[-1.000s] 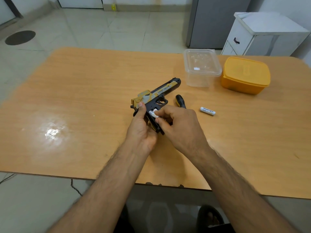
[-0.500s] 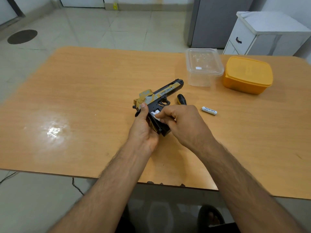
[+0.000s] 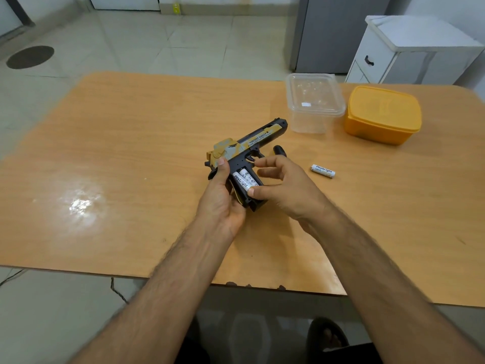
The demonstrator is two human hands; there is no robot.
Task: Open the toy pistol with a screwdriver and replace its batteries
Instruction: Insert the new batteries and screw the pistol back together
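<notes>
I am holding one toy pistol just above the wooden table, its black-and-gold barrel pointing away to the right and its grip turned toward me. My left hand is wrapping round the back of the grip from the left, thumb lying up along the frame and the fingers curling underneath. The battery bay in the grip is showing open, and I am counting two white AA batteries sitting side by side inside it, one printed "Heybright". My right hand is resting at the bay with its fingers loosely spread and grasping nothing; only the thumb tip is touching the lower end of the nearer battery, while the index finger is hovering free near the trigger guard.

One loose battery of the same brand is lying on the table to the right of my right hand, apart from it. Just behind my right fingers one black rounded handle is peeking out, probably the screwdriver, though most of it is hidden.

Further back on the right, two food boxes are standing side by side: one clear plastic container and one orange lidded container. Beyond the table edge one white cabinet is standing on the tiled floor.
</notes>
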